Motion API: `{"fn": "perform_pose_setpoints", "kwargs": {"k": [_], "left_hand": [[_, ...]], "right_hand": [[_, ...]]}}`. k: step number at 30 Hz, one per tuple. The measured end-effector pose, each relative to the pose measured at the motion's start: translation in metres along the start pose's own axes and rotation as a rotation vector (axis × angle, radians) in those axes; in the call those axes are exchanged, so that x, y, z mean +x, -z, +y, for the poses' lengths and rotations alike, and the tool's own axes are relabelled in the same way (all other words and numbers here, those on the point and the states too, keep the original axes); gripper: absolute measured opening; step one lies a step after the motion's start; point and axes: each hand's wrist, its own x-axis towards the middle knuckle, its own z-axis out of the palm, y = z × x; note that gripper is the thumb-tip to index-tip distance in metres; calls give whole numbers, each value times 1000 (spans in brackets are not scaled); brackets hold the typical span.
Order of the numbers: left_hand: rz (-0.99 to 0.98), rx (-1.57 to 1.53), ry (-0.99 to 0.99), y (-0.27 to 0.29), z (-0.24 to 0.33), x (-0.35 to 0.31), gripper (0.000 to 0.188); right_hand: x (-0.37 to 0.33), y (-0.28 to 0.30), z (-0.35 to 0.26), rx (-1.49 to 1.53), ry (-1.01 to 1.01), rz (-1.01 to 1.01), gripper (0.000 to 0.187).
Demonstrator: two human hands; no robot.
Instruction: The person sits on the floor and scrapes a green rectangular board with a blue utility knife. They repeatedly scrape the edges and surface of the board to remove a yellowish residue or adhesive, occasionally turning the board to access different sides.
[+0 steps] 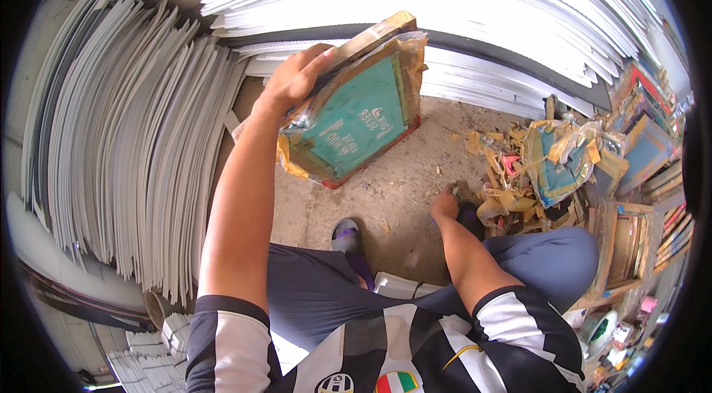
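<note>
My left hand [300, 74] grips the upper edge of a screen printing frame [356, 120], which stands tilted on the floor in front of me. The frame has a wooden rim, teal mesh with pale lettering, and brown tape and clear film peeling at its edges. Low over the floor by my right shoe, my right hand [445, 205] is closed, its fingers curled downward. Whatever it may hold is too small to make out. Beside it lies a heap of torn brown tape [508, 204], with a crumpled teal mesh piece [556, 163] wrapped in film on top.
Stacked grey-white sheets [133, 141] stand at the left, and a large pile of white sheets [445, 7] lies at the back. More printing frames [649, 148] lean at the right, above an upright wooden frame [623, 245]. Scraps dot the concrete floor [400, 200].
</note>
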Motion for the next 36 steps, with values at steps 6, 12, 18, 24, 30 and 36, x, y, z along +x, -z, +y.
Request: {"fn": "perform_pose_setpoints", "kwargs": {"k": [6, 12, 18, 24, 30, 36], "left_hand": [[141, 261, 14, 4, 14, -10, 66], [187, 589, 279, -11, 13, -29, 73], [398, 624, 213, -32, 6, -39, 80], [448, 613, 259, -32, 1, -34, 82], [444, 551, 237, -29, 4, -31, 80], [454, 582, 260, -34, 1, -33, 75]], "right_hand": [[5, 8, -28, 75, 255, 178, 46], [-34, 122, -146, 666, 665, 301, 35], [-88, 234, -233, 529, 1178, 376, 38], [-99, 275, -264, 204, 1552, 454, 35], [-89, 287, -269, -33, 1602, 608, 32], [-85, 299, -272, -211, 1645, 737, 32]]}}
